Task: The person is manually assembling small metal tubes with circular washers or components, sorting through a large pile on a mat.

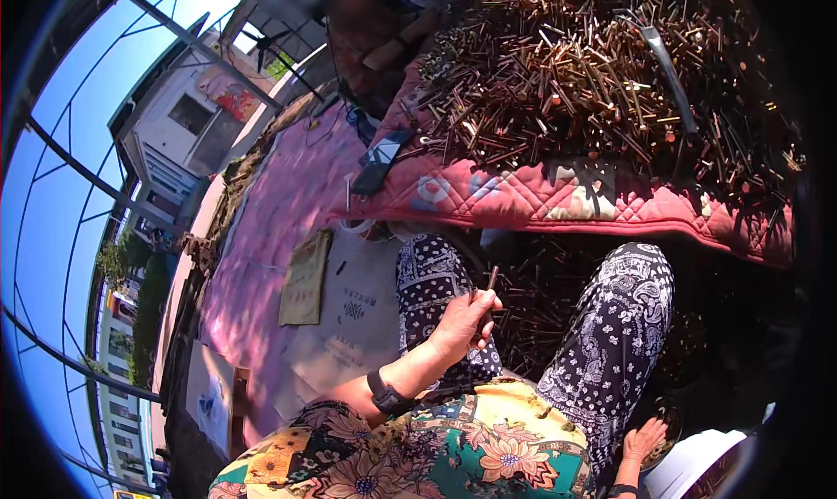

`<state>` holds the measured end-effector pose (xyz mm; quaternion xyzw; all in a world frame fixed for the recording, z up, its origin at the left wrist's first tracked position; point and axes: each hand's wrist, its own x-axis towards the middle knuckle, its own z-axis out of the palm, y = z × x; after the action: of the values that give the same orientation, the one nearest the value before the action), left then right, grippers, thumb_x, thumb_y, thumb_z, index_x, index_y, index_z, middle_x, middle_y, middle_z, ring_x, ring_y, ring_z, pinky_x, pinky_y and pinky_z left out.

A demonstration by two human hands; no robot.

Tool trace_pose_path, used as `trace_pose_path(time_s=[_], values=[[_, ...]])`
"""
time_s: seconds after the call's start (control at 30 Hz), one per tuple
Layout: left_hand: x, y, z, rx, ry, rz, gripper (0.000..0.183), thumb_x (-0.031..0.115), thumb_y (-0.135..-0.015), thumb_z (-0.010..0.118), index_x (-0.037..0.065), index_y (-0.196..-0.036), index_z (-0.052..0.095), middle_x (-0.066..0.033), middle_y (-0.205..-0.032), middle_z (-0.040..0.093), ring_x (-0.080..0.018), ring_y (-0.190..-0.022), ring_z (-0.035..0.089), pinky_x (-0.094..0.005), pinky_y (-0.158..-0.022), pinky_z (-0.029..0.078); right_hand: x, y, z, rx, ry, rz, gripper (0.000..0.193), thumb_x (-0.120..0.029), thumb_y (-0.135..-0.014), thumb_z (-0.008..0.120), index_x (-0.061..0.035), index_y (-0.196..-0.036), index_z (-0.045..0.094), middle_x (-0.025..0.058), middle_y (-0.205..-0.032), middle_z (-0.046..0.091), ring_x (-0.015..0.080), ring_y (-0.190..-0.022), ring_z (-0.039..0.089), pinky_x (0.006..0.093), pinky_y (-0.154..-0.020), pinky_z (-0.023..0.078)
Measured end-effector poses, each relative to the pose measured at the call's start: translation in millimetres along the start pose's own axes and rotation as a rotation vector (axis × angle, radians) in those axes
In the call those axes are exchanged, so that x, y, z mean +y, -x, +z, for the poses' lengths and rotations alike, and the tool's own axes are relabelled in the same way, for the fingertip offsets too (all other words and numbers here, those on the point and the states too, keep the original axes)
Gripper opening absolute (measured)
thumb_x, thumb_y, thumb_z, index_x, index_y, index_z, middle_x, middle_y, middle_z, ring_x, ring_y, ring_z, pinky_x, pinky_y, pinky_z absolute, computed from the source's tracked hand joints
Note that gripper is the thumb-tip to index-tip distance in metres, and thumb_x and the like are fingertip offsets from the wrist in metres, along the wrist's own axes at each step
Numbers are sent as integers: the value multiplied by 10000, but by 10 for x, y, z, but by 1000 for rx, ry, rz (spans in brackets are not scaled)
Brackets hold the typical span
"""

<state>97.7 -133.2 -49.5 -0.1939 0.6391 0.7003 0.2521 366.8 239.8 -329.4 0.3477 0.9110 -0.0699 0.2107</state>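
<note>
My left hand (462,326) is closed over my lap, beside my left knee. Between its thumb and fingers a short thin brown stick (494,276) points upward. My right hand (643,440) is low at my right side, next to my thigh and a white sack (693,466). Its fingers look stretched out over something dark and round, with no held thing visible. In front of me a large heap of thin brown sticks (567,71) lies on a red quilted cover (514,198). More loose sticks (532,311) lie in the shade between my knees.
A long grey tool (670,76) rests on the heap. A phone (382,161) lies at the cover's left corner. Farther left are a yellow folded cloth or bag (305,281) and a pink ground sheet (261,228). Another person (375,45) sits at the far side, blurred.
</note>
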Motion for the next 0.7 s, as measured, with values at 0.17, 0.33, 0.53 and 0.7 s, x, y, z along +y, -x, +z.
trace_pose_path(time_s=[0.17,0.33,0.53,0.7], values=[[19,-33,-70,0,48,35,299,356,-914,500,61,-880,533,-21,-514,477,-103,-367,417,-209,-356,343,-268,108,-147,-12,-6,-76,659,-242,-576,584,40,-1162,480,286,-1306,361,431,-1272,249,546,-1077,102],[70,-85,-35,-24,57,43,294,347,-913,504,57,-875,535,-20,-515,475,-101,-374,408,-207,-357,339,-347,6,-118,70,16,-18,587,-173,-583,581,44,-1124,503,253,-1301,375,414,-1277,254,531,-1053,178],[4,-95,-13,-7,11,17,285,337,-920,492,60,-875,538,-19,-515,472,-103,-375,409,-207,-355,346,-231,-133,48,189,43,39,467,-68,-644,576,-10,-1104,524,197,-1212,407,402,-1208,338,463,-861,451],[-47,-78,-57,-23,42,-10,293,344,-918,496,57,-876,538,-23,-513,472,-108,-372,411,-214,-354,350,-66,-255,331,127,138,57,433,-38,-647,600,11,-1070,522,208,-1182,418,383,-1166,394,420,-866,466]])
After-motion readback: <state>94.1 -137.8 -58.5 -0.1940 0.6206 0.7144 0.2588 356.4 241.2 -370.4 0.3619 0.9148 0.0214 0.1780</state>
